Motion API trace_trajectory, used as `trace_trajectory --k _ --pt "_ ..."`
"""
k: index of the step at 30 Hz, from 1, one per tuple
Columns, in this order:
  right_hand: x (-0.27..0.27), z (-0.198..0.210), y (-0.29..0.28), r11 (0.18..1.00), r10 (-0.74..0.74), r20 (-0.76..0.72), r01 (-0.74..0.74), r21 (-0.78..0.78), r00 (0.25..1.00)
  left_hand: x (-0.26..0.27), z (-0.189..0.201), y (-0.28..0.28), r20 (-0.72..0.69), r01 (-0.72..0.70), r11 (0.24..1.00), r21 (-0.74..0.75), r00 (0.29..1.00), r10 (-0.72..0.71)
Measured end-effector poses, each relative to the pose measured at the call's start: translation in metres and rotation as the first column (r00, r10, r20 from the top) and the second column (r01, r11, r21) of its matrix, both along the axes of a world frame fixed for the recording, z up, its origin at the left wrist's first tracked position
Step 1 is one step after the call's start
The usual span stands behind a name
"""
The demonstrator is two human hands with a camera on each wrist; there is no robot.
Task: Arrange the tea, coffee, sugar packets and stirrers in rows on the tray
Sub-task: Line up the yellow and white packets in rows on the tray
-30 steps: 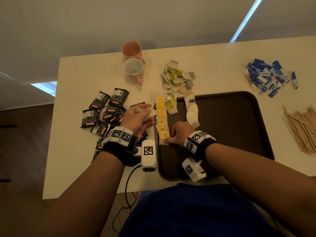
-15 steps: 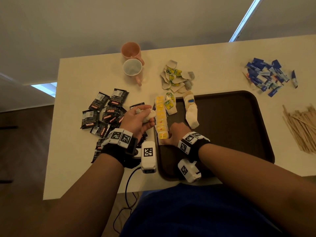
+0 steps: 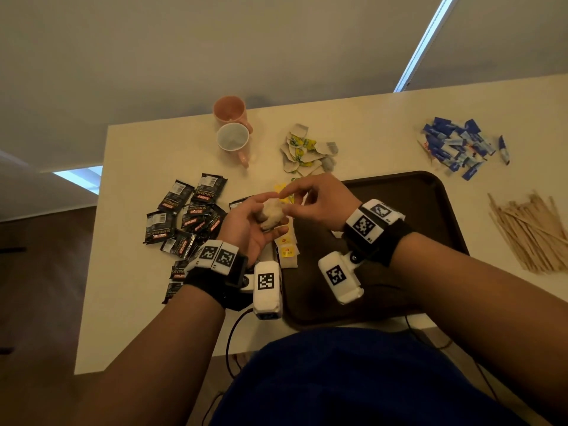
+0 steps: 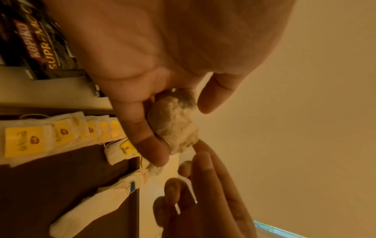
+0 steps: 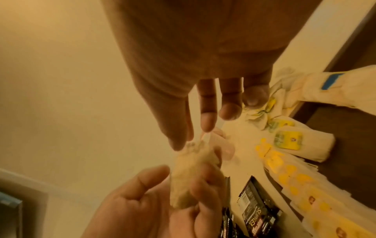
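My left hand is palm up over the tray's left edge, its fingers curled round a crumpled bundle of tea bags. My right hand has come across to it, and thumb and forefinger pinch the top tea bag of the bundle. A row of yellow-tagged tea bags lies along the left side of the brown tray. Black coffee sachets are heaped on the table to the left. Blue sugar packets and wooden stirrers lie to the tray's right.
Two pink mugs lie on their sides at the table's back. A loose pile of tea bags lies behind the tray. More white tea bags lie on the tray beside the yellow row. Cables hang off the table's front edge.
My right hand has lifted off the tea bag row on the tray and moved up to the bundle. My left hand has turned palm up and shifted right towards it.
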State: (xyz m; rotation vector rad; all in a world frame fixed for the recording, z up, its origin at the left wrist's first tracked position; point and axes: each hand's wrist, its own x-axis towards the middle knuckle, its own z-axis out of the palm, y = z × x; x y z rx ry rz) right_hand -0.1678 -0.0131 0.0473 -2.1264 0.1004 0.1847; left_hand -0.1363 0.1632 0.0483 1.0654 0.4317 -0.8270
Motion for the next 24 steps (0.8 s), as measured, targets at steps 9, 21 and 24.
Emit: trace_trajectory --k 9,21,24 --pt "-0.009 0.022 -0.007 0.991 -0.095 0.034 0.091 0.103 0.995 0.002 0.006 -0.008 0.067 0.025 0.999 0.041 0.997 -0.028" --pt "-0.021 0.035 -0.034 0.918 -0.237 -0.066 0.246 0.310 0.969 0.009 0.002 -0.013 0.127 0.036 0.997 0.070 0.991 -0.044" --pt "-0.020 0.030 -0.035 0.955 -0.209 -0.025 0.210 0.212 0.978 0.010 0.002 -0.015 0.115 0.014 0.998 0.062 0.993 -0.021"
